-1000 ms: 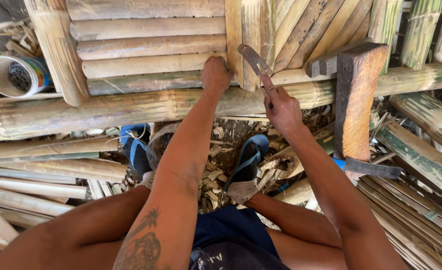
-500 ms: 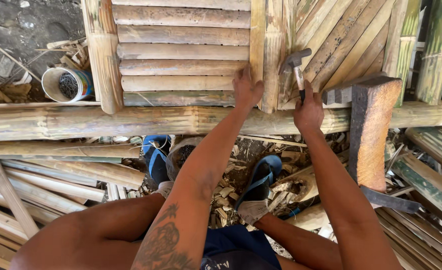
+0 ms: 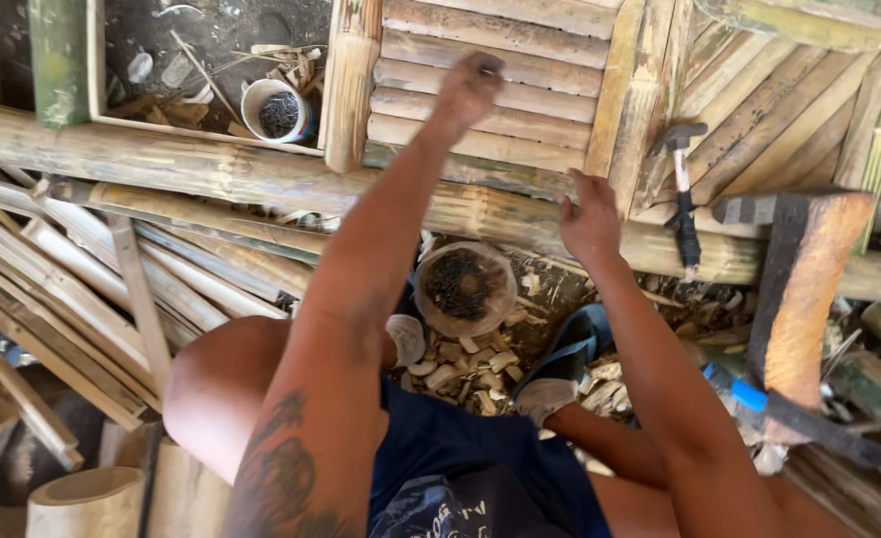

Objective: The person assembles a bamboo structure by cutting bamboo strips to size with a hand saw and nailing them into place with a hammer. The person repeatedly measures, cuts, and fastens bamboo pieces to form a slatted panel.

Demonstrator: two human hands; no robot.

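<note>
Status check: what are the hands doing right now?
Left hand empty, reaching over the bamboo slats. Right hand empty, on the bamboo pole. Hammer lies beside it. Nothing in the way.

Bright, even daylight, soft shadows

Sun warms the wooden block (image 3: 809, 289) at right; the left hand (image 3: 468, 88) is motion-blurred, the near forearms soft, and the bamboo slats (image 3: 480, 90) bow at the frame edges.
</note>
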